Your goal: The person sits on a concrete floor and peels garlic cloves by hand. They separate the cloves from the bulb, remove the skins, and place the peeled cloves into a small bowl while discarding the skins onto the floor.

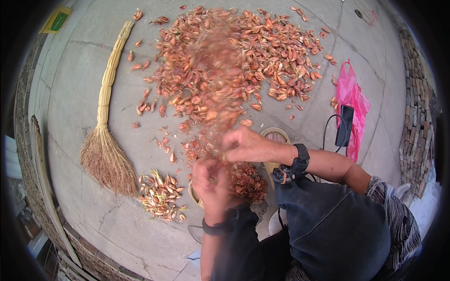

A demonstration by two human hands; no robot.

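My right hand is bent with its fingertips drawn together, and a small greenish bit shows at their tips. Close below it, my left hand curls its fingers upward. Both are blurred, so what they hold is unclear. Under and between them lies a heap of loose reddish papery skins. Beyond spreads a large pile of small red-brown bulbs, shallots by their look, its middle blurred. To the left of my left hand sits a smaller pile of paler, peeled-looking bulbs with green sprouts.
A straw broom lies on the concrete floor at left. At right, a black device with a cable rests on a pink plastic bag. Stacked bricks edge the right side; a wooden plank lies far left.
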